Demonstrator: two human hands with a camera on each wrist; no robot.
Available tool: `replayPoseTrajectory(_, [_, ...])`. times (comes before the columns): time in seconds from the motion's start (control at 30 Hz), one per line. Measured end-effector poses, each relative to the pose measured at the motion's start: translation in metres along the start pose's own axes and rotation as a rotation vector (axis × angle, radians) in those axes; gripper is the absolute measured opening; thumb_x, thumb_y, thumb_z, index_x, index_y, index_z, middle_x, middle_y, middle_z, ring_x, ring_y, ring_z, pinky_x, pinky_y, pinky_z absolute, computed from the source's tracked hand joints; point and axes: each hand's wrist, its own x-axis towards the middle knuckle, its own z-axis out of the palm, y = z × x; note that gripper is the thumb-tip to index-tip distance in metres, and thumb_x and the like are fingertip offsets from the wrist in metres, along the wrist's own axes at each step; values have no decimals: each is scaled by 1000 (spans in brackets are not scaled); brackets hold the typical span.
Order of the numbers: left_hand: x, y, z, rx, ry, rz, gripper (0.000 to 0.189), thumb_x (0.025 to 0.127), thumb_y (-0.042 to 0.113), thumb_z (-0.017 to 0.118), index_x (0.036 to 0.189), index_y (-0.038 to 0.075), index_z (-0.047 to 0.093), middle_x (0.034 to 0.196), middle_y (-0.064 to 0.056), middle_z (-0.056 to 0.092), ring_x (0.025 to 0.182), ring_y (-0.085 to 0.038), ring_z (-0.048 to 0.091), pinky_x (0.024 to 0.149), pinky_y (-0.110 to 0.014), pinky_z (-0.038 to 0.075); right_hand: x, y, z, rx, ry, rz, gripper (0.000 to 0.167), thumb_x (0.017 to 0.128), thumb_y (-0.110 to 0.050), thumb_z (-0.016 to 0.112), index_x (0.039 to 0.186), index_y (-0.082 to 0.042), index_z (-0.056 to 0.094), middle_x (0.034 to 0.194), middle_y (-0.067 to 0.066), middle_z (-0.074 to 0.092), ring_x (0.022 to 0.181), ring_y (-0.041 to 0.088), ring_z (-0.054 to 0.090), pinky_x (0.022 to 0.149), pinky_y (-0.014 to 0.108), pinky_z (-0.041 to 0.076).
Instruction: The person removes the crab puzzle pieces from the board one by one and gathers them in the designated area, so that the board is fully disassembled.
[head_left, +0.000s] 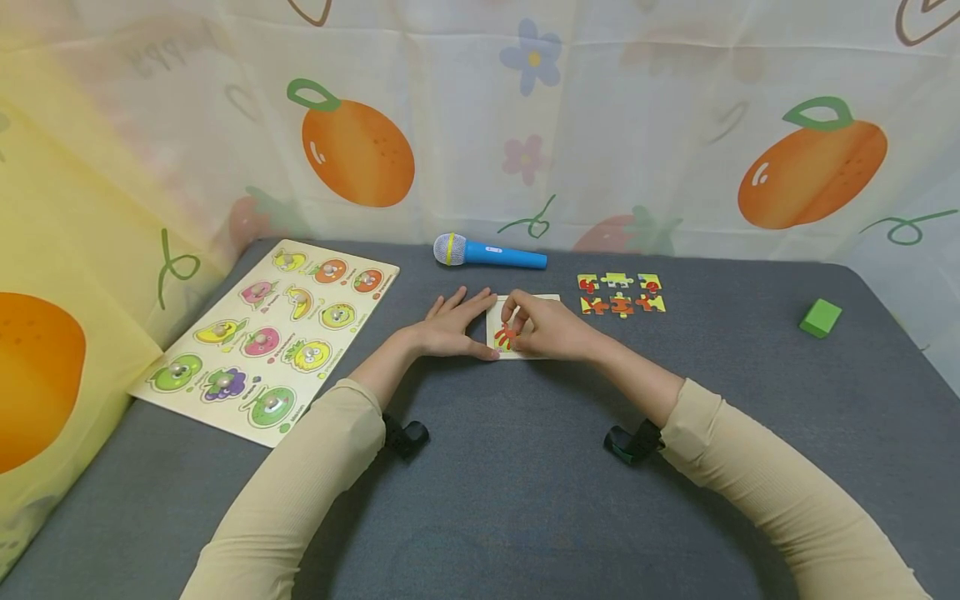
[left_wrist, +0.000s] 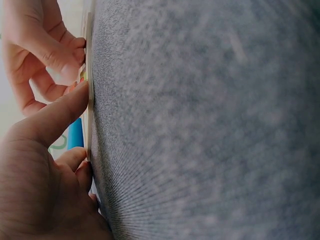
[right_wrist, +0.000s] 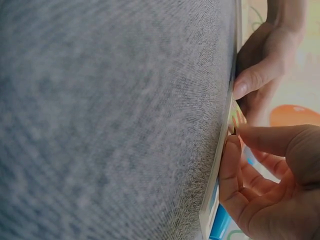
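Observation:
A small pale puzzle board [head_left: 495,313] lies on the table between the two hands. My left hand [head_left: 452,327] rests at its left side with fingers spread, the thumb touching the near left corner. My right hand [head_left: 553,328] pinches a red and yellow puzzle piece [head_left: 504,337] between thumb and index finger, low over the board's left part. In the right wrist view the piece [right_wrist: 237,116] tilts above the board, near the left thumb. The right hand covers much of the board in the head view.
Several loose puzzle pieces [head_left: 621,305] lie in two rows to the right. A blue toy microphone [head_left: 504,254] lies behind the hands. At left is a large fruit peg board [head_left: 238,352]; at far right, a green block [head_left: 821,318]. A printed curtain [head_left: 637,108] hangs behind the table.

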Motion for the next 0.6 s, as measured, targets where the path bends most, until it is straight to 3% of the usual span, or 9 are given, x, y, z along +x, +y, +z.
replayPoseTrajectory(0.2, [0, 0, 0, 3, 1, 0, 96, 86, 47, 69, 161, 26, 12, 170, 5, 2, 158, -27, -11, 126, -55, -10, -1, -3, 1, 33, 19, 12, 18, 99, -7, 54, 116, -3, 54, 100, 16, 65, 67, 14, 57, 61, 23, 46])
replayPoseTrajectory(0.6, [1, -1, 0, 2, 1, -1, 97, 86, 47, 69, 161, 26, 12, 170, 5, 2, 158, -26, -12, 126, -54, -10, -1, -1, 1, 86, 32, 91, 19, 100, -10, 52, 118, -5, 54, 98, 15, 65, 69, 15, 63, 63, 23, 51])
